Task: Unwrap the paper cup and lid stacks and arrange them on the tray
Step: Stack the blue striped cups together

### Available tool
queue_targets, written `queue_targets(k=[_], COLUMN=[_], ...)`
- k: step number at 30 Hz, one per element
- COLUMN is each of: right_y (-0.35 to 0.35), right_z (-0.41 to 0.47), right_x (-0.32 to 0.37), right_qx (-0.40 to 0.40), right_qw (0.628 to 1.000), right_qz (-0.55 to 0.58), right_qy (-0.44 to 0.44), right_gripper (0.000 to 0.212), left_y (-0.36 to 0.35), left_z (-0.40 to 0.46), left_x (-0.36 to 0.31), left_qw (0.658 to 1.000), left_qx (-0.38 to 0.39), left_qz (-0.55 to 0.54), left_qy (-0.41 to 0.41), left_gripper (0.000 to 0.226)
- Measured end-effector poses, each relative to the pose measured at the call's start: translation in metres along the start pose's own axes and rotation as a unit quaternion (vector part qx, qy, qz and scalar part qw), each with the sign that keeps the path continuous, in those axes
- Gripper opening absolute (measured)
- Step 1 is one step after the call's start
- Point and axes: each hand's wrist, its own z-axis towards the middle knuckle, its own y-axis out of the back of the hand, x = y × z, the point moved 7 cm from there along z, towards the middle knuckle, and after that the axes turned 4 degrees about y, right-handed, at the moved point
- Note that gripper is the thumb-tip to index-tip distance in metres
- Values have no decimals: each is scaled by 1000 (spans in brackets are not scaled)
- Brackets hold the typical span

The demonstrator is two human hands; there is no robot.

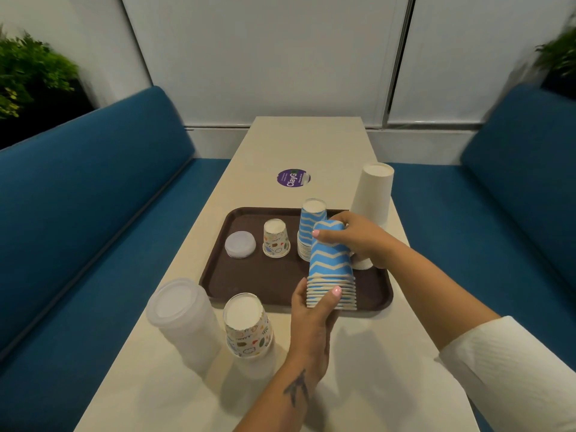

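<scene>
Two bare hands hold an upside-down stack of blue zigzag paper cups (331, 263) above the near right part of a brown tray (249, 282). The left hand (314, 307) wraps its fingers and thumb around the stacked rims at the bottom of the stack, while the right hand (355, 238) grips the top cup, thumb across its front and fingers curled behind. Just behind this stack, a second blue zigzag stack (308, 226) stands upside down on the tray. Left of it on the tray stands a small upside-down cup with cartoon prints (276, 240), and further left lies a short pile of translucent lids (240, 244). At the tray's far right corner, partly hidden by the right hand, a tall stack of plain white cups (374, 194) stands upside down. On the cream table (305, 141), near the tray's front left corner, stands another cartoon-print cup stack (247, 325), and just to its left a tall translucent lid stack (184, 316). A round purple sticker (294, 178) sits further back on the table. Blue bench seats (93, 198) run along both sides.
</scene>
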Motion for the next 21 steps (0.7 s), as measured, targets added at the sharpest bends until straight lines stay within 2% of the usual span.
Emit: queue_targets(k=[2,6,10,13,17,21], right_y=[5,12,21,30,37,34], right_z=[0,6,17,29,39,46], right_x=[2,11,25,39,60,78], right_qx=[-24,-42,-79,-114,-166,-207], right_qw=[1000,999,996,990,975,953], right_qz=[9,4,23,20,20,-71], right_qy=[8,20,42,80,145,211], right_gripper=[42,44,44,51,65,65], left_y=[2,6,13,16,18,18], left_z=[-3,-6,-7,-6,-3,-1], left_x=[3,5,7,6,7,7], left_qw=[1000,1000,1000,999,999,999], left_qx=[-5,-7,-17,-32,-48,-48], left_qz=[-6,-10,-15,-20,-16,-15], left_qy=[4,3,8,10,19,20], left_gripper=[76,87,85,99,76,68])
